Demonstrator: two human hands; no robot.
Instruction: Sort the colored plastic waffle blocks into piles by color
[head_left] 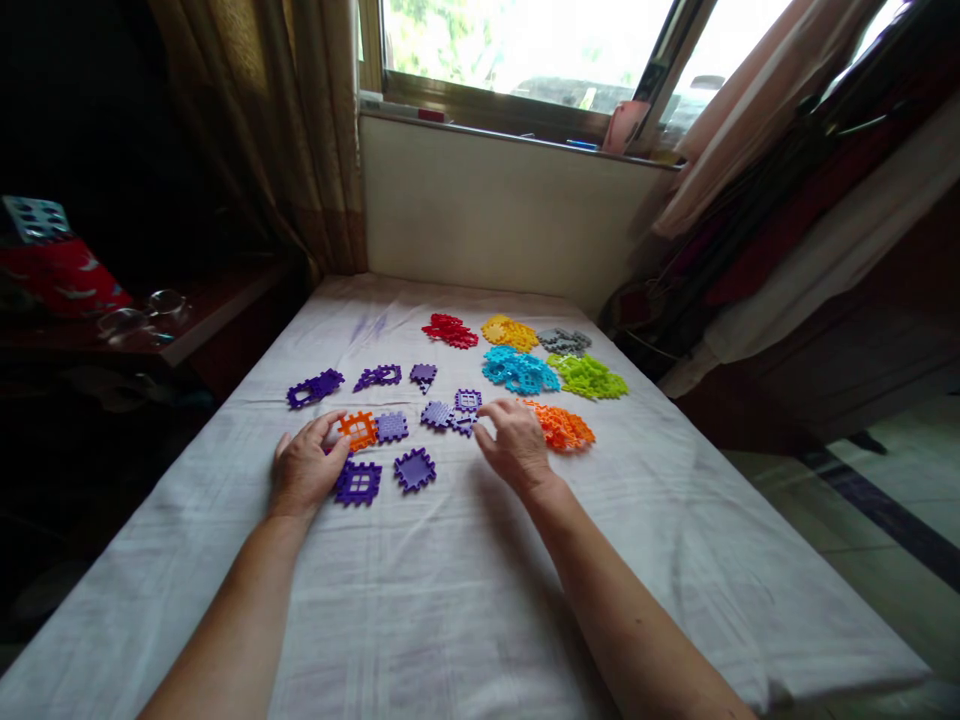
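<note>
My left hand [309, 468] has its thumb and fingers around the left edge of an orange window piece [358, 430], which lies beside a purple square piece [391, 427]. Just below are a purple window piece [358, 483] and another purple square [415, 469]. My right hand [514, 440] hovers with fingers apart at the right of a small purple group [437, 414], left of the orange pile [562, 427]. Further purple pieces [316, 388] lie behind my left hand.
Red [450, 331], yellow [508, 332], grey [565, 342], blue [519, 370] and green [589, 376] piles lie toward the back right of the cloth-covered table [360, 640]. A dark side table [217, 312] with glasses [142, 318] stands at left.
</note>
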